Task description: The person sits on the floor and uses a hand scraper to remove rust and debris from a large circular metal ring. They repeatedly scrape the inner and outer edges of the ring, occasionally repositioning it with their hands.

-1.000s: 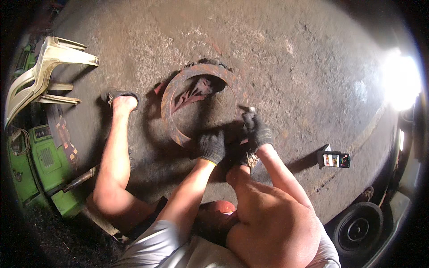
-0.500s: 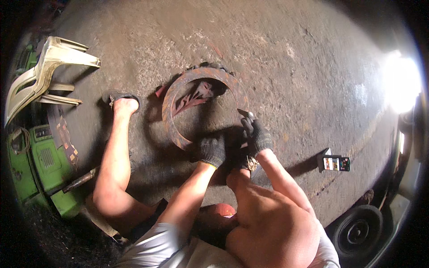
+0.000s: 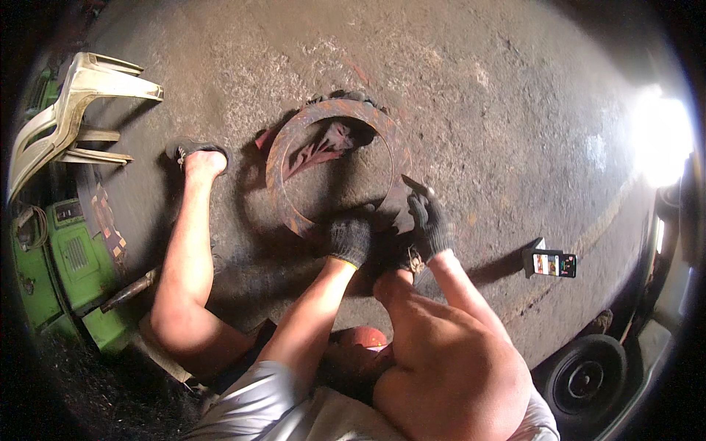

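Observation:
A flat rusty metal ring is propped up off the ground in front of me. My left hand, in a dark knit glove, grips its near edge; the glove's back hides most of the fingers. In my gloved right hand is a small thin-bladed tool, like a knife or scraper. Its blade points up and left, close to the ring's right edge. A reddish cloth shows through the ring's opening, and dark lumpy things stick out behind its far rim.
A cream plastic chair lies tipped at the left, above green machinery. To the right, a phone leans on a stand. A wheel is at the lower right. My legs spread either side of a red rounded object.
My right hand has shifted slightly to the right with the blade, and the blade tip has moved off the ring's face. The left hand stays on the near edge.

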The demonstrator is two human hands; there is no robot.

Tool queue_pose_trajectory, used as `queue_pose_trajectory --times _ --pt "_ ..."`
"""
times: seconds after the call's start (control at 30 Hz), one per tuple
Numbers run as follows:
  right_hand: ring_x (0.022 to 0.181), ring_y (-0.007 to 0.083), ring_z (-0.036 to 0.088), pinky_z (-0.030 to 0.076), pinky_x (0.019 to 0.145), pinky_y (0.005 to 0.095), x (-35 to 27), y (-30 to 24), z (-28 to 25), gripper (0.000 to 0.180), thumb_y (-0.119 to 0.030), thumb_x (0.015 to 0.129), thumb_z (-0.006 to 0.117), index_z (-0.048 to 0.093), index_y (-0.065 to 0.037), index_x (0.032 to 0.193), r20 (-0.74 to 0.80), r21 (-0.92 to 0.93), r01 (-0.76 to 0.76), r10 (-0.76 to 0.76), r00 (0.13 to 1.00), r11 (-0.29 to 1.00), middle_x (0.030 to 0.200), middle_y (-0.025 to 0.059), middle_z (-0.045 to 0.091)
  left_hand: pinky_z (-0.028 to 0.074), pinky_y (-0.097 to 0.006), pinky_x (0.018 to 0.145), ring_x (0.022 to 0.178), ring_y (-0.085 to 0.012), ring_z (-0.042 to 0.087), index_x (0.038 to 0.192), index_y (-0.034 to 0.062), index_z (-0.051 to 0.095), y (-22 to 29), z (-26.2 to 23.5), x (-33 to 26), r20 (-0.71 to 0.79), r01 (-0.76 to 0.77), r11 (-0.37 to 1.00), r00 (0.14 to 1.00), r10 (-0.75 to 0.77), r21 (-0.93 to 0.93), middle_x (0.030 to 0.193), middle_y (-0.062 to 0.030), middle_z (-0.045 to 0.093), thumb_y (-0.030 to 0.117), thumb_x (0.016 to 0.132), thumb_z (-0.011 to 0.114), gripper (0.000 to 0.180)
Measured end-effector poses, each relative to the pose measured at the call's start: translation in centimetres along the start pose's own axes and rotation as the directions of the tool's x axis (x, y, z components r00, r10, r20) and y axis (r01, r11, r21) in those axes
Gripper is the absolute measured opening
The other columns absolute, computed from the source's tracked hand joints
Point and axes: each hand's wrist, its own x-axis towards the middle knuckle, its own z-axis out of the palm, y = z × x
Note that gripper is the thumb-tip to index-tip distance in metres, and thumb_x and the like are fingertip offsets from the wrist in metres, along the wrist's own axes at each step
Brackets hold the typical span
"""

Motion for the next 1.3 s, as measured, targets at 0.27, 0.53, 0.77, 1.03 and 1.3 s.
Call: queue_pose_trajectory --times 0.27,0.53,0.77,1.03,1.3 --pt "0.102 0.0392 0.072 0.055 0.085 0.0441 -0.3 0.1 1.0 0.036 -0.038 0.103 0.065 0.068 -0.013 0.128 -0.063 -0.083 0.036 -0.041 0.997 0.996 0.107 0.0207 0.075 0.055 -0.054 0.074 0.082 -0.0400 0.072 0.115 0.0113 0.072 -0.1 0.1 0.6 -0.029 -0.025 0.999 0.999 0.024 -0.045 0.093 -0.0175 0.074 0.019 0.091 0.061 0.027" --pt "0.103 0.0437 0.070 0.054 0.085 0.0504 0.8 1.3 1.4 0.043 -0.044 0.105 0.058 0.064 -0.011 0.132 -0.006 -0.288 -0.071 0.072 0.997 0.955 0.116 0.0246 0.071 0.053 -0.057 0.068 0.078 -0.0423 0.071 0.109 0.0060 0.065 0.6 -1.3 0.3 0.059 0.009 1.000 0.998 -0.010 0.027 0.088 -0.0228 0.072 0.017 0.088 0.062 0.024" --pt "0.100 0.0386 0.073 0.055 0.086 0.0462 0.0 1.9 1.2 0.035 -0.038 0.106 0.059 0.068 -0.010 0.126 -0.048 -0.163 0.037 -0.045 0.998 0.986 0.106 0.0159 0.076 0.055 -0.055 0.071 0.079 -0.0401 0.072 0.108 0.0136 0.072 0.3 -0.9 0.7 -0.002 -0.043 0.997 0.999 0.043 0.057 0.089 -0.0189 0.074 0.021 0.090 0.062 0.022" --pt "0.106 0.0366 0.071 0.054 0.091 0.0469 0.7 2.8 1.0 0.034 -0.025 0.105 0.058 0.065 -0.017 0.137 0.138 -0.482 0.056 0.013 0.990 0.874 0.120 0.0201 0.071 0.055 -0.052 0.075 0.084 -0.0392 0.072 0.109 0.0104 0.072 0.6 -1.1 0.5 -0.006 0.010 0.999 1.000 -0.009 0.034 0.097 -0.0197 0.074 0.025 0.088 0.067 0.025" --pt "0.095 0.0237 0.070 0.053 0.084 0.0378 3.0 1.1 -0.1 0.045 -0.043 0.108 0.057 0.065 0.000 0.119 -0.057 -0.366 -0.141 0.129 0.990 0.920 0.101 0.0125 0.073 0.055 -0.054 0.081 0.087 -0.0401 0.073 0.113 0.0076 0.072 0.8 -1.2 0.9 0.188 0.082 0.993 0.978 -0.096 0.082 0.098 -0.0201 0.074 0.041 0.088 0.070 0.042"
